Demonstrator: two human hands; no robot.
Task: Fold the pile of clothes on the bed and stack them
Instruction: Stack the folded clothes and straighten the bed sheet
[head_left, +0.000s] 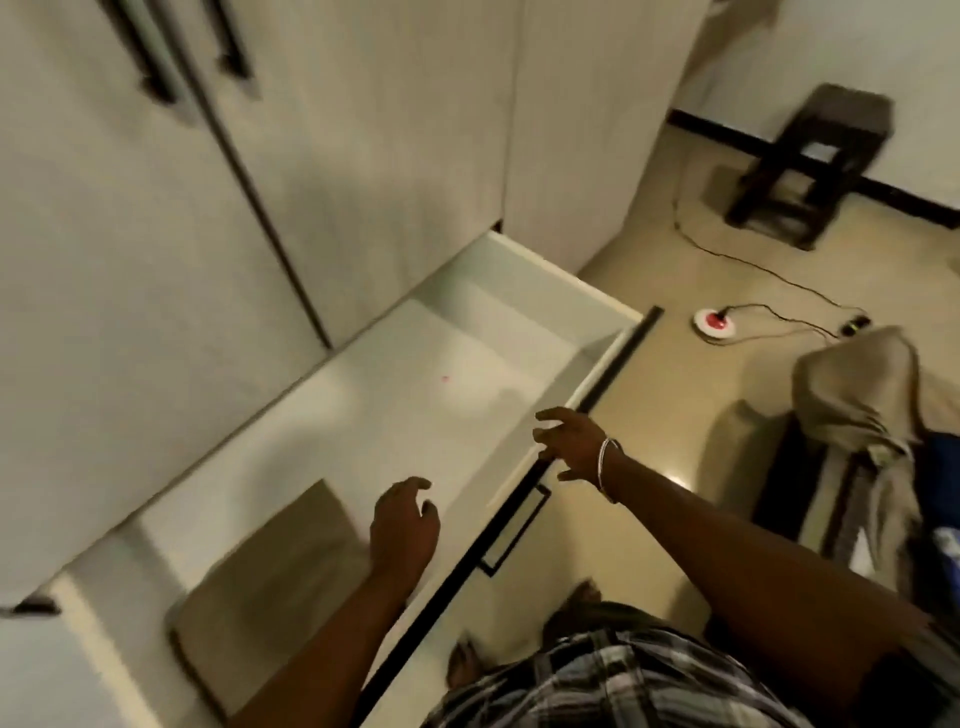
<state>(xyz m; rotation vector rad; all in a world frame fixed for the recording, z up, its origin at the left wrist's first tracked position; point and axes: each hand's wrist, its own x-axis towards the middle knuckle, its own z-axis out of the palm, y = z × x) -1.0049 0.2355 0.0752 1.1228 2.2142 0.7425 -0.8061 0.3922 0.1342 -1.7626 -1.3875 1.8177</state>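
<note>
A folded beige cloth (270, 582) lies flat in the near left end of a pulled-out white wardrobe drawer (524, 270). My left hand (405, 525) hovers over the drawer just right of that cloth, fingers loosely curled, holding nothing. My right hand (571, 441) is spread above the drawer's front edge (592, 384), fingers apart and empty, with a white bracelet on the wrist. At the right edge, beige and grey clothes (857, 395) hang over the corner of the bed (940, 467).
White wardrobe doors (156, 260) with dark handles stand behind the drawer. A dark wooden stool (815, 156) is by the far wall. A red and white round device (714, 322) with a black cable lies on the tiled floor. My feet are below the drawer front.
</note>
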